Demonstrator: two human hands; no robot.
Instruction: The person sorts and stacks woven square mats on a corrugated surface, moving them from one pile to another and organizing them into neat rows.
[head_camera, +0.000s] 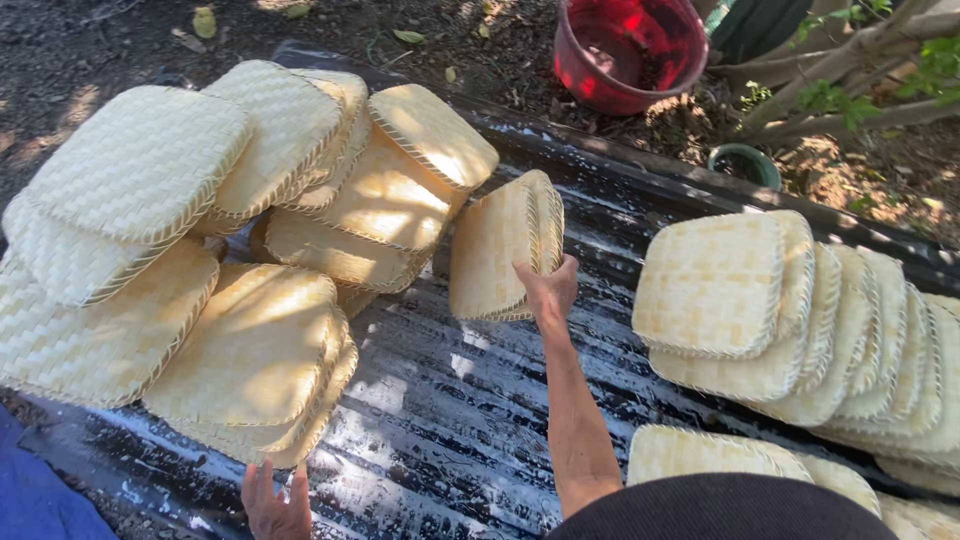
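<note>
Gripping small upright stack of woven trays (500, 250) at near edge, right hand (548, 290) closed on it, stack tilted on dark corrugated sheet (450, 400) between left heap (200, 230) and right overlapped row (800, 330); left hand (275, 500) low at frame bottom, fingers spread, holding nothing, just beside nearest pile; judgement: keep stack squared, support underside so trays don't fan out; red bucket (625, 50) on ground beyond

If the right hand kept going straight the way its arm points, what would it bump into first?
The right hand already grips the small upright stack of woven trays standing on the dark corrugated sheet. Going on up and slightly left, it would probably press into that stack first; the tray pile behind comes next, though depth is unclear.
</note>
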